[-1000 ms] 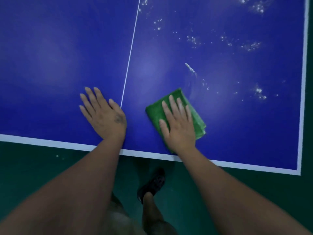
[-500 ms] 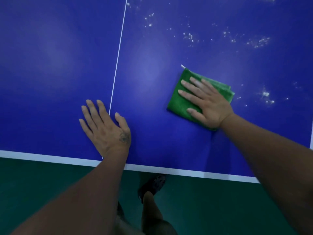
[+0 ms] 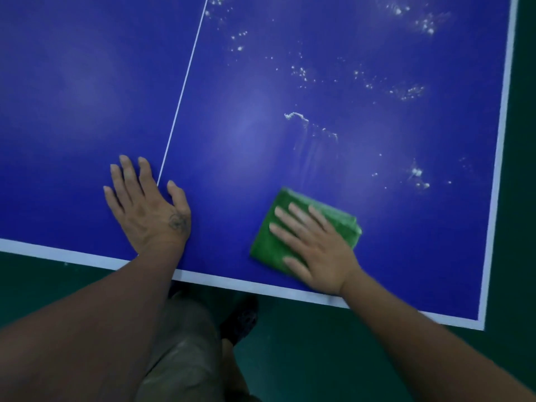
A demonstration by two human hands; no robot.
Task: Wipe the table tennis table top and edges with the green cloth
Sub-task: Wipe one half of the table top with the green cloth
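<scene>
The green cloth [image 3: 268, 242] lies folded on the blue table top [image 3: 237, 126] near the front edge; the right hand [image 3: 316, 245] presses it with flat, spread fingers; the left hand [image 3: 148, 207] rests flat; the cloth looks soft and light, so press its middle.

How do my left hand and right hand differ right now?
The left hand lies bare on the table; the right hand presses the green cloth. The left hand lies over the white line; the right hand sits well right of it. Both lie flat and open near the front edge.
</scene>
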